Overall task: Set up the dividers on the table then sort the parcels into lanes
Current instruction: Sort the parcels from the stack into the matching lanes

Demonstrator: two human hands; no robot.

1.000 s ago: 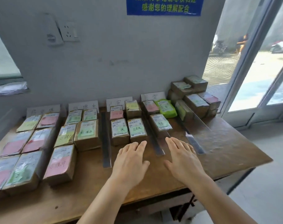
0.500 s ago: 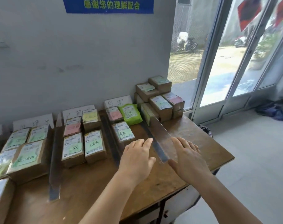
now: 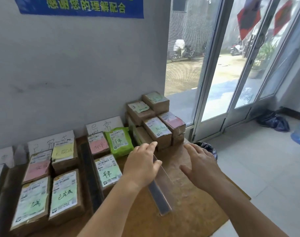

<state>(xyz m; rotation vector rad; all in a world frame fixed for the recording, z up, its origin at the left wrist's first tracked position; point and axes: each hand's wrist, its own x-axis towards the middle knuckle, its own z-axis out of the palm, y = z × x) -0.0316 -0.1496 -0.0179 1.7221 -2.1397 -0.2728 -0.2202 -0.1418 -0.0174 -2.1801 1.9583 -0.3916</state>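
Near the right end of the wooden table (image 3: 193, 218), just right of the sorted parcel lanes, a clear acrylic divider (image 3: 160, 190) is standing on its long edge, its long axis running from the table's front edge back toward the stack of unsorted parcels (image 3: 156, 124) by the wall. The left hand (image 3: 142, 166) is grasping the divider's upper edge, thumb on its right face and fingers on its left. The right hand (image 3: 201, 168) is hovering just right of the divider, released and flat, fingers pointing toward the stack.
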